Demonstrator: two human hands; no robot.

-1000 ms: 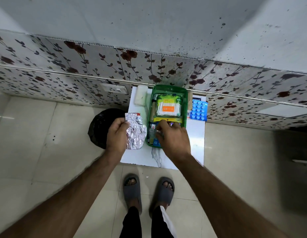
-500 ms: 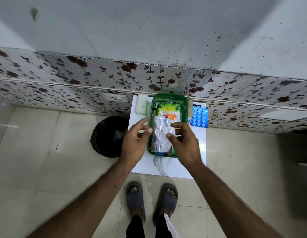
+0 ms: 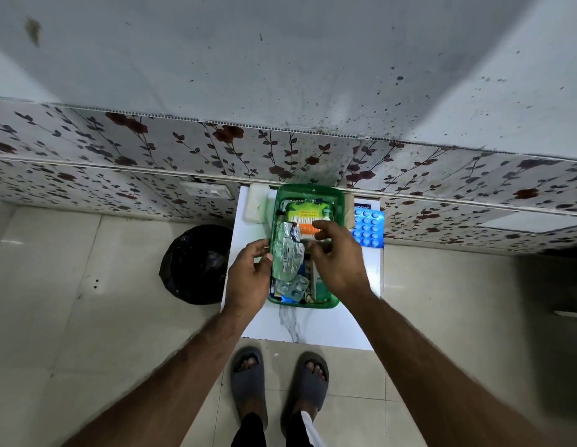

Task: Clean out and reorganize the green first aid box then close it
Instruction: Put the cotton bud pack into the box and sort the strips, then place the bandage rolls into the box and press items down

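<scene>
We are looking down at the green box (image 3: 305, 304), sitting open on a white board (image 3: 313, 327) on the floor, against the wall. It is filling up: a cotton-bud pack (image 3: 308, 214) is lying at the far end, a crumpled foil strip (image 3: 285, 250) along the left side, a small blister pack (image 3: 293, 287) and odd bits at the near end. We are judging the repacking well along.

The left hand (image 3: 248, 279) is resting at the box's left rim, fingers curled loosely and thumb touching the foil; we cannot tell whether it is pinching it. The right hand (image 3: 338, 262) is hovering over the middle of the box, fingers bent; whether it is gripping anything beneath, we cannot tell.

Outside the box, a blue blister sheet (image 3: 369, 229) and a white block (image 3: 256, 203) are lying on the board, so items seem left to go in. No lid is showing clearly; closing is not yet done. A black bag (image 3: 193, 262) is sitting to the left.

The right hand is hiding the box's centre. Labels are too small to read.
</scene>
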